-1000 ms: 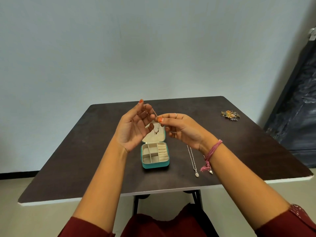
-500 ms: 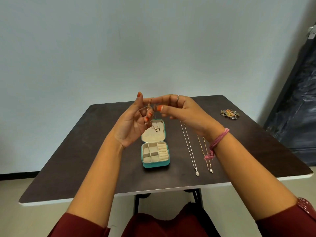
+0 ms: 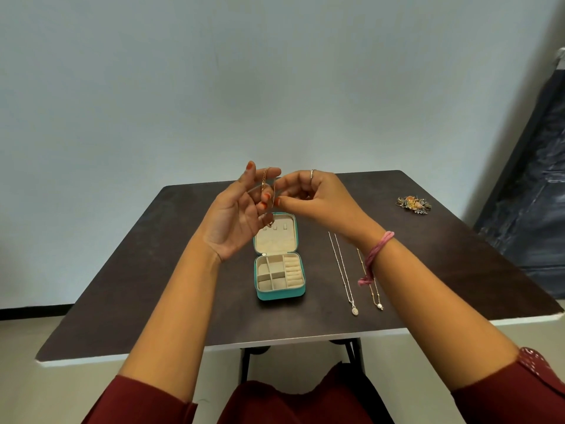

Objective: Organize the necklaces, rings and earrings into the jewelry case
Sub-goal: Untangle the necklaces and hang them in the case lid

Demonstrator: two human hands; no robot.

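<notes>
Three necklaces are counted: one gold chain (image 3: 265, 186) held up at 12 o'clock, and two (image 3: 344, 270) (image 3: 371, 289) laid at 3 o'clock of the single jewelry case (image 3: 279, 290). One cluster of small jewelry (image 3: 413, 204) is seen at 2 o'clock.

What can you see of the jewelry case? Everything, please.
The jewelry case is small, square and teal outside, with a cream, velvety-looking lining. It lies open on the dark table, lid folded back away from the person. The lid shows three small hooks; the base has several open compartments on the left and ring rolls on the right. All look empty. Neither hand touches it.
</notes>
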